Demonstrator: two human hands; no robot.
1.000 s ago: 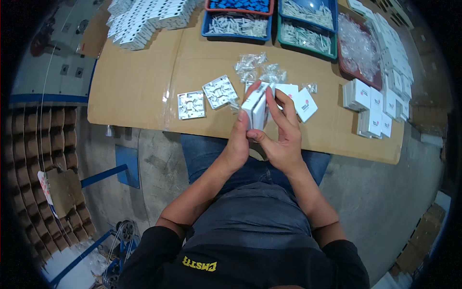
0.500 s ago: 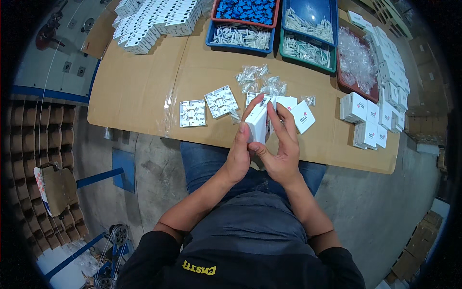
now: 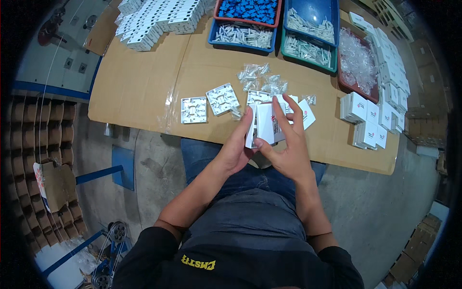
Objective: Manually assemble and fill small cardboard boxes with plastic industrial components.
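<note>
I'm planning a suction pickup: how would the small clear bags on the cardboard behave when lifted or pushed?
The clear bags look crinkled and thin, so probably floppy and light. Their glossy film may be slippery. Lying in a loose heap, they would likely slide and scatter rather than roll.

Two square white plastic faceplates (image 3: 210, 104) lie on the cardboard-covered table (image 3: 139, 86), four plastic trays (image 3: 244, 34) of small parts stand at its far edge, and two hands (image 3: 262, 144) hold one small white cardboard box (image 3: 266, 124).

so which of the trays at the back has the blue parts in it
The red-rimmed tray, second from the left at the top, holds blue parts. The blue tray in front of it holds white pieces.
</note>
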